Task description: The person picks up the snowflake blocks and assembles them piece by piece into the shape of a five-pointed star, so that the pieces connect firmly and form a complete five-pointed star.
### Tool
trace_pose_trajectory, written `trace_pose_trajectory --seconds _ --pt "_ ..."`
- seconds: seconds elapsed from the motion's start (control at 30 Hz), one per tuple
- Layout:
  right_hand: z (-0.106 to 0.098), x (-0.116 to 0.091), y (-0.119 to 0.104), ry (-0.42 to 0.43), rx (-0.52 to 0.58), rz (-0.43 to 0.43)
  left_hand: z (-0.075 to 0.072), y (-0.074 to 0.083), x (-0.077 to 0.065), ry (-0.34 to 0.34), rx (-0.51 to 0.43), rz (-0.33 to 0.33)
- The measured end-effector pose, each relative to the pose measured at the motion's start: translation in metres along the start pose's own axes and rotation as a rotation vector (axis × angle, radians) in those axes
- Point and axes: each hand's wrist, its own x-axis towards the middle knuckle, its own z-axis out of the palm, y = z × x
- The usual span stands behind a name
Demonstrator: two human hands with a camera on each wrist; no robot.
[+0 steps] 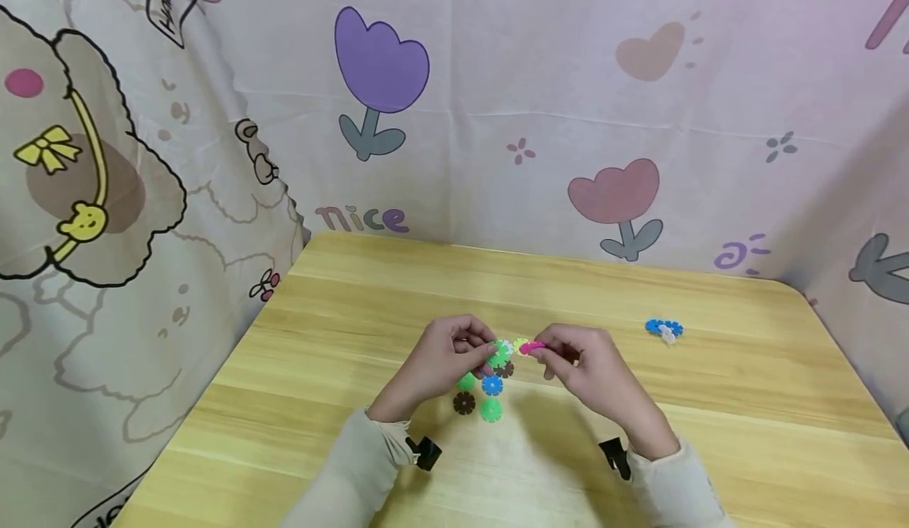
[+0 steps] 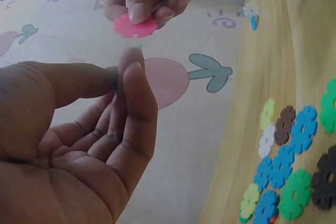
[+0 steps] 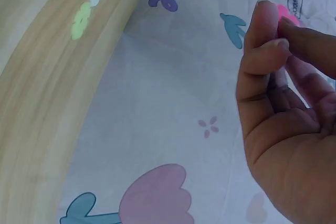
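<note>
My left hand [image 1: 447, 358] pinches a green notched plastic disc [image 1: 499, 353] between thumb and fingertips. Those fingers mostly hide the disc in the left wrist view. Across from it, my right hand [image 1: 589, 362] pinches a pink notched disc [image 2: 135, 26] by its edge. The two discs are held up close to each other above the table, with a small gap between them in the right wrist view. Beneath the hands lie more discs, among them a blue disc [image 1: 492, 385], a green disc [image 1: 491, 410], a dark brown disc [image 1: 464, 403] and a yellow disc [image 2: 268, 113].
A small cluster of blue discs [image 1: 653, 326] with a white piece [image 1: 667, 335] lies farther off on the right of the wooden table [image 1: 355, 299]. A printed cloth [image 1: 483, 196] hangs behind the table and along its left side.
</note>
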Motion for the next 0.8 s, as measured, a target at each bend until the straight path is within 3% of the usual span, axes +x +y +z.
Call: trace_pose_trajectory --seconds 0.27,0.6,0.8 --pt "0.007 0.002 -0.004 0.034 0.03 -0.079 -0.001 0.0 0.001 -0.044 -0.137 -0.016" --pt "0.009 0.001 -0.005 0.026 0.032 -0.095 -0.001 0.002 0.002 -0.045 -0.188 -0.032" --pt "0.012 0.002 -0.005 0.057 0.023 -0.171 0.002 0.002 0.002 -0.061 -0.218 -0.071"
